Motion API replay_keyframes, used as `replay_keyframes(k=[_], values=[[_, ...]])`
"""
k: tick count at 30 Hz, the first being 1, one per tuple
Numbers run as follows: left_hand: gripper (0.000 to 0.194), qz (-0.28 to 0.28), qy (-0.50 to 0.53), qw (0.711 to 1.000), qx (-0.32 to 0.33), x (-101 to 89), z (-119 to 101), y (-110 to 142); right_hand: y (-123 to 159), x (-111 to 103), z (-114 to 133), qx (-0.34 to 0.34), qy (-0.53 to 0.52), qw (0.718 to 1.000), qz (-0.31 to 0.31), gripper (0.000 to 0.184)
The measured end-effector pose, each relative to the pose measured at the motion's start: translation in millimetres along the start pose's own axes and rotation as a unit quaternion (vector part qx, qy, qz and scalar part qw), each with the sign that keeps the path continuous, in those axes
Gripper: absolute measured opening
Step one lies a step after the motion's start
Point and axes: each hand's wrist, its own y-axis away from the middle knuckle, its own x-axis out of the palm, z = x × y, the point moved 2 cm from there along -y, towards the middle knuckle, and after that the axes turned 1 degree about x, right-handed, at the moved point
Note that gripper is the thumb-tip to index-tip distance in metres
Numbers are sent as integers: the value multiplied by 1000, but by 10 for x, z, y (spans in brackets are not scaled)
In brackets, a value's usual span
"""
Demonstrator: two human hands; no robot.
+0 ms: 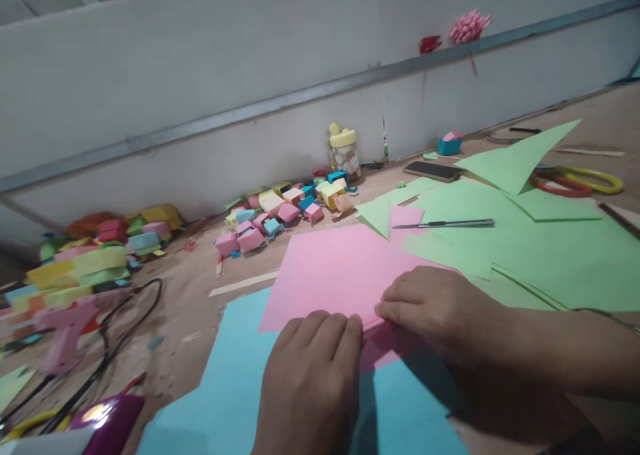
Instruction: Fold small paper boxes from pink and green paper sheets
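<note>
A pink sheet of paper [335,268] lies on a blue sheet [235,382] on the brown table. Its near edge is folded over. My left hand [313,382] has its fingers curled and pressed down on that fold. My right hand [435,305] comes in from the right and pinches the same folded edge with closed fingers. The two hands nearly touch at the fold.
Green paper sheets [540,242] cover the right side, with a metal craft knife [445,224], a dark phone [433,170] and scissors [580,180]. Small folded paper boxes [280,212] pile near the wall beside a jar [344,150]. A pink glue gun [67,328] and cables lie left.
</note>
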Motion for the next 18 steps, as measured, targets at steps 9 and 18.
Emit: replay_keyframes(k=[9, 18], values=[[61, 0, 624, 612, -485, 235, -134, -215, -98, -169, -79, 96, -95, 978, -160, 18], [42, -83, 636, 547, -537, 264, -276, -350, -81, -120, 66, 89, -230, 967, -60, 19]])
